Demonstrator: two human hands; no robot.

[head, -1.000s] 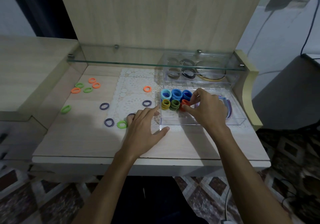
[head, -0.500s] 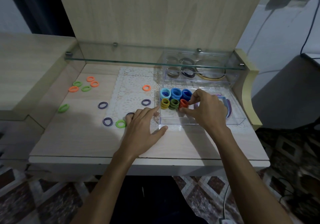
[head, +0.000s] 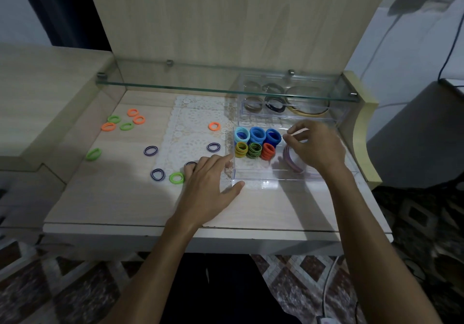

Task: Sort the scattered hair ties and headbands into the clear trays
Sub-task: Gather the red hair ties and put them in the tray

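Nearest, our left hand (head: 209, 189) lies flat on the desk (head: 125, 203), fingers straight, thumb tip touching the front left corner of the near tray (head: 263, 177) and fingertips covering a purple tie (head: 190, 165). Just left of that tray's corner lie a green tie (head: 176, 178) and another purple tie (head: 158, 174). Inside the tray stand rows of yellow, green and red ties (head: 267, 151), with blue ties (head: 258, 135) behind them and a lilac headband (head: 290, 160) to their right. Our right hand (head: 316, 145) hovers over the tray, fingers curled, holding nothing we can see. Far left of the tray lie orange and green ties (head: 120, 122). Behind it stands a second tray (head: 288, 115) under a glass shelf (head: 221, 92).
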